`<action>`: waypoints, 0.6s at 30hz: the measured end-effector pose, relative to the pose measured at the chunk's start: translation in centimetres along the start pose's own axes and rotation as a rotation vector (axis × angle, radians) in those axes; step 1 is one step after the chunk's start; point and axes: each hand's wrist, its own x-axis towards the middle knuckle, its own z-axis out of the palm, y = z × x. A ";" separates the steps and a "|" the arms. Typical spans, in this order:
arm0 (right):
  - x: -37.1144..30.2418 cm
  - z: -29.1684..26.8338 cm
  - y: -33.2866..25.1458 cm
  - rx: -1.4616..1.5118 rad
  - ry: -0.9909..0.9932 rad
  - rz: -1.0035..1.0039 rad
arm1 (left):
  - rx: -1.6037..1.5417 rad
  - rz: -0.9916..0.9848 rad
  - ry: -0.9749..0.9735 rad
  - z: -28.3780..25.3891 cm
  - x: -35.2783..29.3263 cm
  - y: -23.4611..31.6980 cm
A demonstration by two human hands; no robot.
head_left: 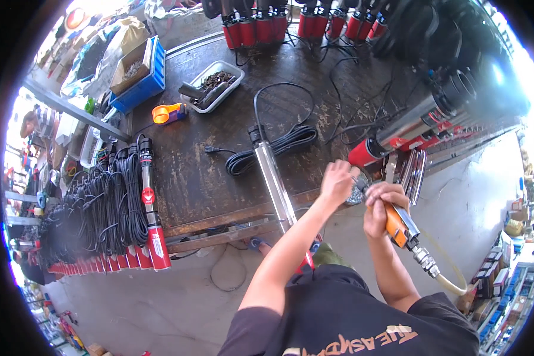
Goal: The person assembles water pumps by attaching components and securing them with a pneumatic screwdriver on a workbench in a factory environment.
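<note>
My right hand [385, 204] is wrapped round an orange air screwdriver [400, 226], whose pale hose [451, 288] trails off to the right. Its narrow nose points toward my left hand [338, 183]. The fingers of that hand are drawn together by the tool's tip; anything pinched in them is too small to make out. Just below the tip, a small container [356, 196] of shiny metal pieces is partly covered by my hands. A silver tubular pump [273, 181] with a black top lies across the bench's near edge, its red end against my body beneath my left forearm.
On the dark bench [207, 184] lie a coiled black cable [243, 161], an orange tape dispenser [168, 113] and a white tray [234, 74] of small parts. A blue crate [154, 77] stands far left. Red-ended pumps [157, 246] line the left; large cylinders [406, 127] crowd the right.
</note>
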 end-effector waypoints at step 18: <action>0.1 -10.6 -6.6 -0.213 0.340 0.127 | -0.621 -0.390 -0.188 6.9 1.9 0.9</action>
